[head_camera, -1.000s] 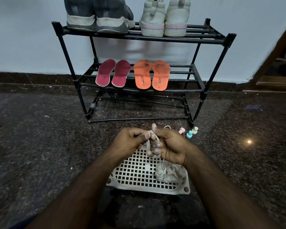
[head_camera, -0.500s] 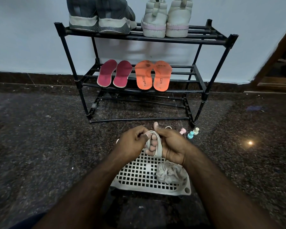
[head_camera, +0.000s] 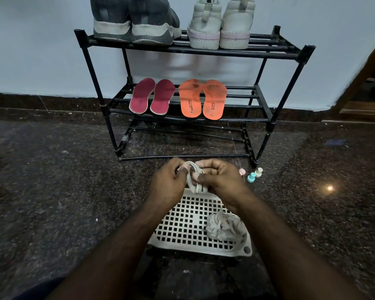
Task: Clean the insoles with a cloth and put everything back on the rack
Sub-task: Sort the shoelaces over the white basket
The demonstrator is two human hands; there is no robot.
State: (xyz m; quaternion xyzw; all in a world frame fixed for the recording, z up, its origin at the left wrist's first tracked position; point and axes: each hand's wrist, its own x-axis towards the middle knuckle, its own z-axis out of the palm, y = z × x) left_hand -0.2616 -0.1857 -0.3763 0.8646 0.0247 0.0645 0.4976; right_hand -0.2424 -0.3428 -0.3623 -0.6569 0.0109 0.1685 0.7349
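Both hands, the left hand [head_camera: 168,182] and right hand [head_camera: 220,180], pinch a looped pale grey shoelace [head_camera: 194,180] above the white perforated plastic tray [head_camera: 186,226] holding a crumpled grey cloth [head_camera: 225,228].

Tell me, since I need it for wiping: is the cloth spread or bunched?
Bunched: the cloth sits crumpled in a wad on the perforated tray.

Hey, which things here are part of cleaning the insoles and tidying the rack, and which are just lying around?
Part of the job: red insoles, orange insoles, cloth, rack, laces held in both hands.

Lying about: small caps, white grid panel.
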